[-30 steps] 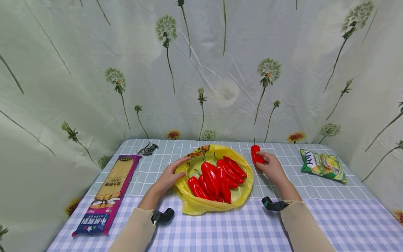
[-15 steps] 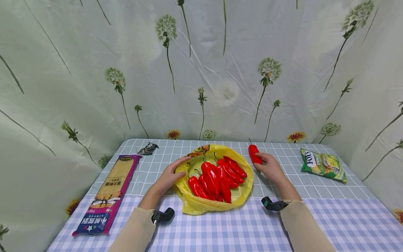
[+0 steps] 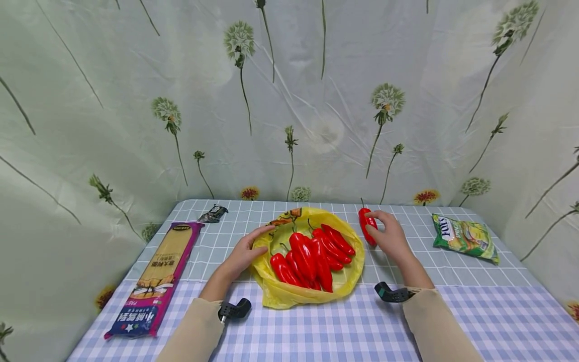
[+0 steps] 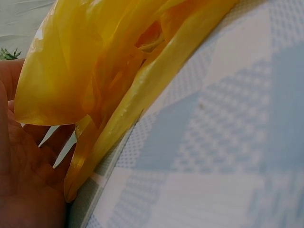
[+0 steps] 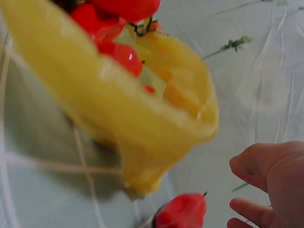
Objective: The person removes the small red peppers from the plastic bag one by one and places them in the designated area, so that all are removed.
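A yellow plastic bag stands open on the table with several glossy red chili peppers inside. My left hand rests at the bag's left side, fingers spread along the rim; the left wrist view shows the bag's yellow wall overlapping those fingers. Just right of the bag is a single red chili pepper, its stem toward the back. My right hand is beside this pepper, thumb and index finger parted. In the right wrist view, a gap shows between the single pepper and the fingers.
A long pack of spaghetti lies at the left, with a small black wrapper behind it. A green Fox's candy bag lies at the far right. The checked tablecloth covers the front, and a flowered curtain hangs behind.
The single pepper tilted left in my right hand, then came down slightly nearer me. My right fingers have let go of it and spread. The left hand and bag stay put.
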